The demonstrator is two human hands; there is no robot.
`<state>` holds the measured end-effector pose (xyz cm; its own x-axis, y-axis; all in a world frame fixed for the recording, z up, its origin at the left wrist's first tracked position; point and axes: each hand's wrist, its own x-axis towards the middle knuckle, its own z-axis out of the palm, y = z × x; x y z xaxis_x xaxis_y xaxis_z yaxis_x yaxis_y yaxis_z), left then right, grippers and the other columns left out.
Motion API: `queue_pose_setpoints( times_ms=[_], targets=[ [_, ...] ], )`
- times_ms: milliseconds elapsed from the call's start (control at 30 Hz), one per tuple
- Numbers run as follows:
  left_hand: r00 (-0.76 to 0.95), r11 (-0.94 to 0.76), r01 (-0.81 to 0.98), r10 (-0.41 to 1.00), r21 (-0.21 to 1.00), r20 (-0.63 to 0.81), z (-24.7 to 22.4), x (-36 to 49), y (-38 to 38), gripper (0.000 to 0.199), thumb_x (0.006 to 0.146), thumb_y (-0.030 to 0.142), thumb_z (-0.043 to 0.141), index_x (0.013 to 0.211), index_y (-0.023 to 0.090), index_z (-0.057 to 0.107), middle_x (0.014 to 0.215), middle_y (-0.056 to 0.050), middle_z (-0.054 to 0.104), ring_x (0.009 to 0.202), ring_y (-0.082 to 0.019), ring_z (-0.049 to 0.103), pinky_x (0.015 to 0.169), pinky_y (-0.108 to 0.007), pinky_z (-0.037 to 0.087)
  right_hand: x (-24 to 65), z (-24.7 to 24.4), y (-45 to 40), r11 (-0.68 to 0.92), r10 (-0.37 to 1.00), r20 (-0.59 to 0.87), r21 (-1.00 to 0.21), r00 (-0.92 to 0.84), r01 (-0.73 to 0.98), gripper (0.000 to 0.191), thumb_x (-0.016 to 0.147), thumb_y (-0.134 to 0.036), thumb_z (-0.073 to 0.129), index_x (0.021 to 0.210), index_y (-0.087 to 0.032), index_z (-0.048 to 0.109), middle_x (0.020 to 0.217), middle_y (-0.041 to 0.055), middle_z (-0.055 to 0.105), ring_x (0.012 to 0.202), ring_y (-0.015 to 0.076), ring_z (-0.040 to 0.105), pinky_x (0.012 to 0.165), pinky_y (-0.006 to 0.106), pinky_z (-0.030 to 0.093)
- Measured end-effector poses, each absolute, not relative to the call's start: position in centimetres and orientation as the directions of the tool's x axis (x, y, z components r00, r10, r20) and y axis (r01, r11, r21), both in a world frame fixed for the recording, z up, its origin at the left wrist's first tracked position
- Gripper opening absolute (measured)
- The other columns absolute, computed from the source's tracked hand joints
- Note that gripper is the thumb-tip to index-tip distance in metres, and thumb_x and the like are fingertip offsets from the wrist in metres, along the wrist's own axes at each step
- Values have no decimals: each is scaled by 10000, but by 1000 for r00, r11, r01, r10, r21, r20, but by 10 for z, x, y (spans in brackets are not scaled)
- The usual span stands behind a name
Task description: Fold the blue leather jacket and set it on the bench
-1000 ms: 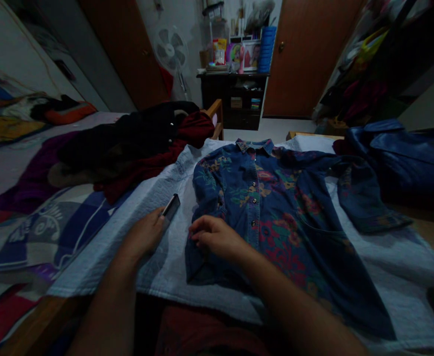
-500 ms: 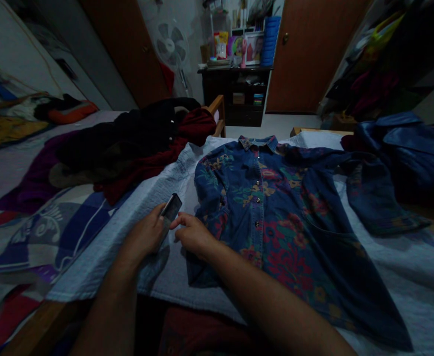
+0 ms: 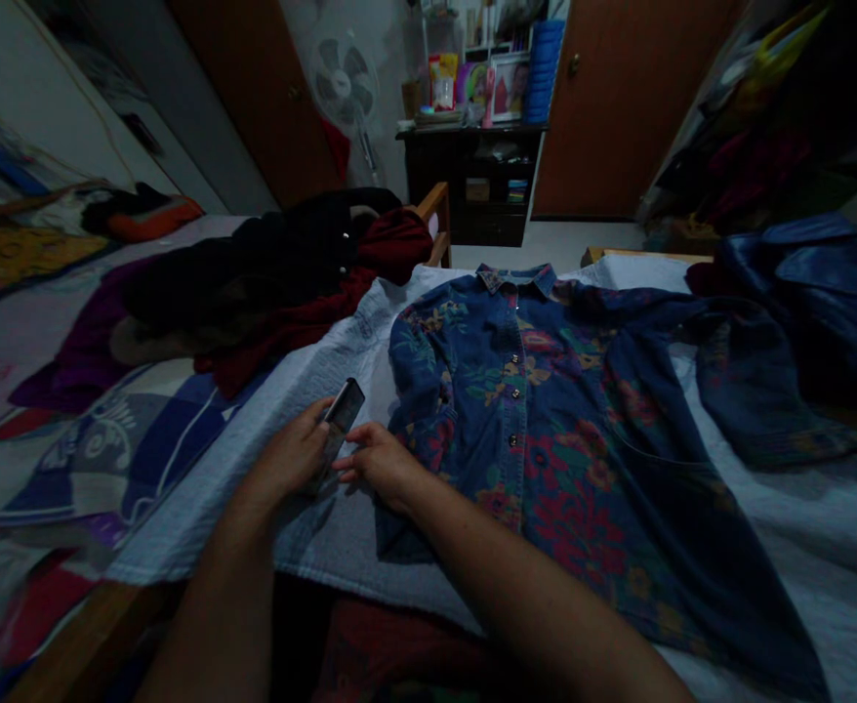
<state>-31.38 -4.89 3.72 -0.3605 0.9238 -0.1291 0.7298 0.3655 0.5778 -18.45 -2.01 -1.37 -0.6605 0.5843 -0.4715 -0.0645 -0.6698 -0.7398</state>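
My left hand point(image 3: 301, 449) is wrapped round a dark phone-like device point(image 3: 345, 405), tilted, with its top end sticking out above the fingers. Close to the device's right side is my right hand point(image 3: 381, 464), its fingers apart and nothing held in it; whether a fingertip touches the device I cannot tell. Right of both hands a blue denim shirt point(image 3: 498, 391) with red and yellow flowers lies spread, buttoned front up and collar at the far end. Under it is a pale blue cloth point(image 3: 318, 552).
Dark and red clothes point(image 3: 253, 264) lie heaped at the left beside a blue patterned cloth point(image 3: 136, 439). Shiny blue fabric point(image 3: 831, 283) is piled at the right. Behind stand a fan point(image 3: 345, 83), a dark cabinet point(image 3: 465, 220) and a door point(image 3: 633, 98).
The fingers of my right hand have spread from a pointing pose beside the device. The view has shifted slightly, so the surroundings sit a little farther right.
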Motion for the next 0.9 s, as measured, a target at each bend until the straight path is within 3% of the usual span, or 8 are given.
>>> queue_pose_setpoints(
  times_ms=[167,300,633,900],
  targets=[
    [-331,338,751,936,567,-119,32,-318,-48,525,802,274,392,1287,216,582,1255,-52,654,1143,-243,613,961,-364,494,-185,-17,-21,-664,586,-454,-743,-671,-77,405,637,-36,537,994,-214,467,666,-42,604,431,85,522,421,169,408],
    [-328,347,715,933,607,-147,29,-320,-49,546,803,288,389,1314,204,565,1270,-66,644,1151,-257,606,972,-400,488,-186,-19,-21,-668,593,-437,-736,-676,-110,415,612,-37,535,983,-211,474,664,-44,599,421,87,522,415,174,412],
    [-363,373,641,917,671,-163,34,-314,-50,542,727,286,454,1232,206,634,1019,-35,737,891,-227,694,743,-310,568,-189,-25,-21,-690,614,-410,-693,-674,-207,480,552,-66,543,996,-219,440,859,-27,567,458,64,536,416,188,426],
    [-347,371,677,923,636,-169,31,-315,-50,562,774,278,418,1312,218,569,1201,-62,678,1053,-255,651,888,-382,529,-186,-29,-21,-679,636,-360,-681,-682,-274,506,563,-122,675,1002,-227,447,909,-11,569,516,75,569,431,185,426]
  ],
)
